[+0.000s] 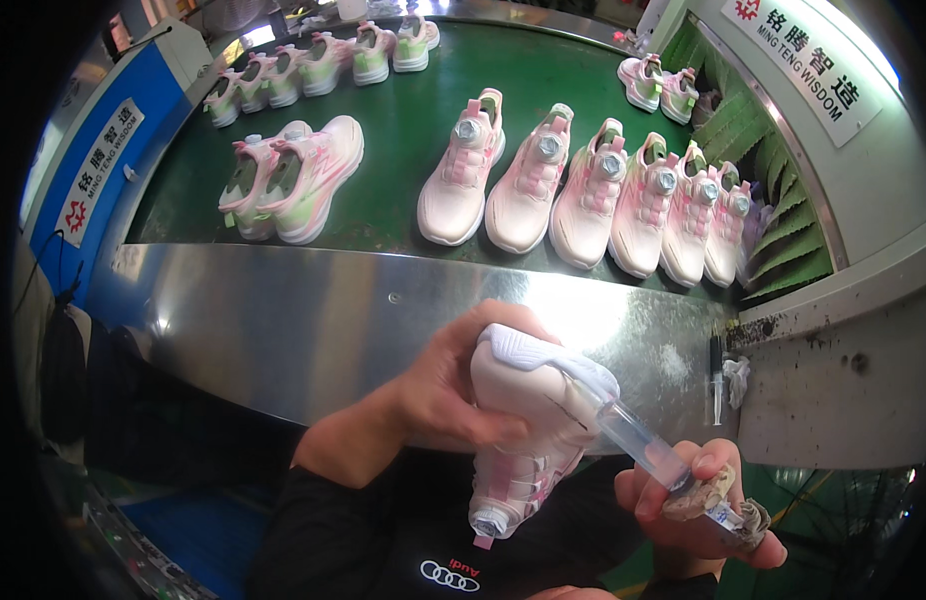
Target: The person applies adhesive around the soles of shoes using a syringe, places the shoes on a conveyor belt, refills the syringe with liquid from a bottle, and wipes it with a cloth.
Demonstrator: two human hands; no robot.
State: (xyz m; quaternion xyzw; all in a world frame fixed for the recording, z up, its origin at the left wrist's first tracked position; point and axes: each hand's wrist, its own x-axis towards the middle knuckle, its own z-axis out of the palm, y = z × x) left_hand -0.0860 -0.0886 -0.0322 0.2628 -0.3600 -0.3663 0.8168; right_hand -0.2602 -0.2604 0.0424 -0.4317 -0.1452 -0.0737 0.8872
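Observation:
My left hand [448,385] grips a pale pink-and-white sneaker [533,400], tilted with its white sole upward and its dial closure near my chest. A clear plastic syringe [638,442] is held in my right hand [688,490], fingers wrapped around its rear end. Pale wrapping [708,495] covers some of those fingers. The syringe's front end meets the shoe where sole and upper join; its exact tip is too small to make out. Both hands are above the near edge of the steel ledge [283,310].
Beyond the ledge, a green conveyor belt [383,170] carries a row of sneakers [523,190], a pair [293,180] at left and several more at the back. A dark pen-like tool [716,370] lies at the right beside crumpled white material [736,378]. Green strip curtains [783,200] hang at right.

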